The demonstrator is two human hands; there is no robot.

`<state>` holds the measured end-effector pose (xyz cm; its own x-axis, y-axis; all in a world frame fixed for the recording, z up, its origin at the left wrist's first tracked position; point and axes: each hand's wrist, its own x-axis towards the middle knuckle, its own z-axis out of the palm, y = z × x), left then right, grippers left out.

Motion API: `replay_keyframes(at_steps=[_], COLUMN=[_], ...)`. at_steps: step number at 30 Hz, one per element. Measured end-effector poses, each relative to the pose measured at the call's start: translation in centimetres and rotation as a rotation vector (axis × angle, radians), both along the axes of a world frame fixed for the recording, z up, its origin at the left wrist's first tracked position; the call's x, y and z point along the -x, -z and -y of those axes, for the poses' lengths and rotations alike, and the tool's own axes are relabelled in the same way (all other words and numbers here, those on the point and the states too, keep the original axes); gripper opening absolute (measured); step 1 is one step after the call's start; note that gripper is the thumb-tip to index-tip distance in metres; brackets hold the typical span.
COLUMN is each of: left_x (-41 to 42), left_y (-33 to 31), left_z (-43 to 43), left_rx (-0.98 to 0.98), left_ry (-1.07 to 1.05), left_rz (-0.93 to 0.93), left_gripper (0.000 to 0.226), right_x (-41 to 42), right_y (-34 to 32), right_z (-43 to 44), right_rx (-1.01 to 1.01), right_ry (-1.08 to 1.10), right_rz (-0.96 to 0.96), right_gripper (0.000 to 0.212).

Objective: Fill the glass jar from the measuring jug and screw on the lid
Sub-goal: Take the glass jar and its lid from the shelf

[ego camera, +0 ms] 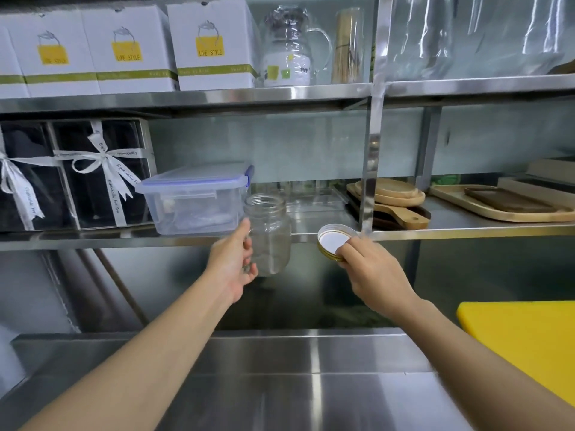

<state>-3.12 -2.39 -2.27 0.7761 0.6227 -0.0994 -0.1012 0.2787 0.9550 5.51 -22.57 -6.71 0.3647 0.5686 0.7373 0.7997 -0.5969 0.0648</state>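
Your left hand [234, 263] grips the open, upright glass jar [269, 234] right of the plastic box [194, 200], right hand [370, 265] pinching the lid [334, 241] beside it

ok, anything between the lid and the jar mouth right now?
Nothing visible. The left hand holds the glass jar upright with its mouth open; the right hand holds the lid off to the jar's right, with only open air between them.

i hold the jar [270, 234] in my left hand [234, 265] before the shelf [435, 234], the lid [335, 242] in my right hand [371, 268] beside it, the plastic box [194, 200] behind-left.
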Motion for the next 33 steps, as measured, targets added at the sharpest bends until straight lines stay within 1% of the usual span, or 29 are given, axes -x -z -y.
replay_keyframes(at_steps=[5,11,17,22,26,30,33], left_x=[6.9,15.5,22.7,28.2,31.2,33.4,34.8], left_y=[2.3,4.3,7.5,11.9,15.1,17.5,18.9], left_z=[0.1,0.1,1.5,3.3,5.1,6.9,8.0], left_rx=[0.072,0.126,0.155,0.191,0.221,0.257,0.291], left_ry=[0.016,-0.016,-0.039,-0.021,-0.042,-0.068,-0.072], left_rz=[-0.008,-0.029,-0.096,-0.168,-0.209,-0.220,-0.202], left_gripper=[0.039,0.040,0.041,0.043,0.041,0.039,0.037], right_x=[5.4,11.8,18.1,23.2,26.5,29.4,31.5], right_y=[-0.9,-1.0,-0.1,3.4,7.8,11.6,14.0], right_z=[2.4,5.6,8.9,11.0,12.2,13.5,14.4], right_rx=[0.038,0.083,0.104,0.121,0.208,0.196,0.231], right_ry=[-0.022,-0.030,-0.036,-0.005,0.019,0.053,0.090], right_rz=[0.063,0.079,0.030,-0.067,-0.091,-0.202,-0.271], right_gripper=[0.029,0.027,0.024,0.018,0.025,0.031,0.033])
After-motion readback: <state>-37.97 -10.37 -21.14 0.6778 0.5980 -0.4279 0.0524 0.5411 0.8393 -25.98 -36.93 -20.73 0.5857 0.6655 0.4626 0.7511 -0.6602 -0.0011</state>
